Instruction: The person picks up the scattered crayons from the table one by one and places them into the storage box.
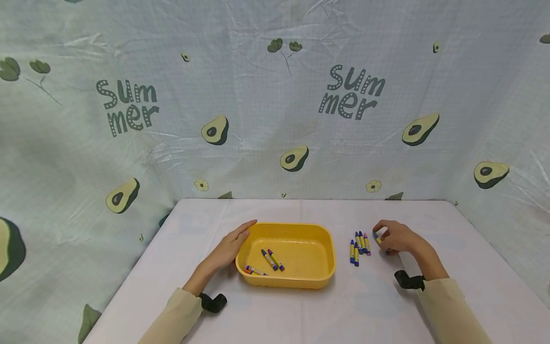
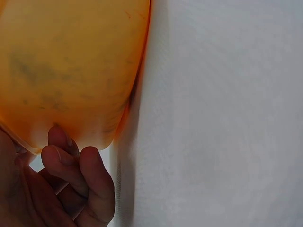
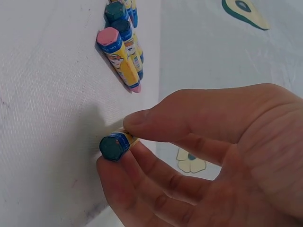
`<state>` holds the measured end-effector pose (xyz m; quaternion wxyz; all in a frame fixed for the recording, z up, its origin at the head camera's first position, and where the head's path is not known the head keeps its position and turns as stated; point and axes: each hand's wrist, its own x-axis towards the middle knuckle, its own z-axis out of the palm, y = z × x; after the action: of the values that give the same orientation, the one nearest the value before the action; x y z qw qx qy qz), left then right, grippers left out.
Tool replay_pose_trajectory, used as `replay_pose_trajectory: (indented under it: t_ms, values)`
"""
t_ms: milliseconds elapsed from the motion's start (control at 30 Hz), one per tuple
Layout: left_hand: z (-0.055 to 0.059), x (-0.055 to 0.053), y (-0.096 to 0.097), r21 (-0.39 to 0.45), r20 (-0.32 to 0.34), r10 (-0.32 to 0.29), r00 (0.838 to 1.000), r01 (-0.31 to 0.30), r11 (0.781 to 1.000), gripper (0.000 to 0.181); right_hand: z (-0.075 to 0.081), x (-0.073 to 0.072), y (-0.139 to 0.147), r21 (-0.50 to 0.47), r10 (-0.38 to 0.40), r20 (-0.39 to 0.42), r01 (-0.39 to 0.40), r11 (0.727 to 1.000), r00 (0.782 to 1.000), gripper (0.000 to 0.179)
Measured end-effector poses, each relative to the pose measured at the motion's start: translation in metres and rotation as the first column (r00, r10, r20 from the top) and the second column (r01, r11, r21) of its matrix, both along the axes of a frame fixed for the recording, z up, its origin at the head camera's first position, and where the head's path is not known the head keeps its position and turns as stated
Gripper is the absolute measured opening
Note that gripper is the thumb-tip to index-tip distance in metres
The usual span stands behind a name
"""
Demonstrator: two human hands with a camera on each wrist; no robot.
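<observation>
On the table stands a shallow yellow plastic tray [image 1: 292, 283] with several crayons inside, two of them side by side [image 1: 273, 260]. My left hand [image 1: 229, 247] holds the tray by its left end; in the left wrist view its bent fingers [image 2: 97, 175] rest against the outer wall. Thumb and fingers of my right hand [image 1: 397, 237] pinch a crayon [image 3: 113, 145] with a dark green end and a yellow and blue wrapper, close above the tabletop. Just left of that hand lies a group of crayons [image 1: 361, 242], one of them a pink crayon [image 3: 118, 56].
A white cloth covers the table [image 1: 301, 315]. Behind it and at both sides hangs a pale curtain [image 1: 258, 105] printed with avocados and lettering. Each wrist wears a black strap [image 1: 410, 280].
</observation>
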<state>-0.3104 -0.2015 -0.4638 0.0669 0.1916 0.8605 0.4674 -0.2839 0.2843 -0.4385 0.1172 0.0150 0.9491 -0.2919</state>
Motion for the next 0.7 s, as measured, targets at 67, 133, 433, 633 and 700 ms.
replay_pose_trajectory:
  t_ms: [67, 133, 433, 633, 700]
  values:
    - [0.0, 0.0, 0.0, 0.001, 0.0, 0.0, 1.0, 0.0, 1.0, 0.047, 0.001, 0.0, 0.0, -0.002, -0.003, 0.0, 0.003, 1.0, 1.0, 0.055]
    - [0.0, 0.0, 0.0, 0.001, -0.002, 0.0, 1.0, 0.0, 1.0, 0.047, 0.002, -0.001, 0.001, -0.006, -0.005, -0.001, 0.005, 1.0, 1.0, 0.056]
    - [0.0, 0.0, 0.0, 0.004, 0.0, 0.003, 1.0, -0.003, 1.0, 0.047, 0.01, 0.0, -0.001, -0.064, 0.012, -0.012, -0.013, 0.998, 1.0, 0.058]
    - [0.001, -0.001, 0.001, 0.003, -0.006, 0.004, 1.0, -0.004, 1.0, 0.047, 0.016, 0.001, -0.005, -0.086, 0.033, -0.033, -0.036, 0.996, 0.999, 0.059]
    - [0.001, -0.001, 0.001, 0.003, -0.005, 0.002, 1.0, -0.002, 1.0, 0.047, 0.018, 0.002, -0.005, -0.095, 0.036, -0.037, -0.039, 0.995, 0.999, 0.058]
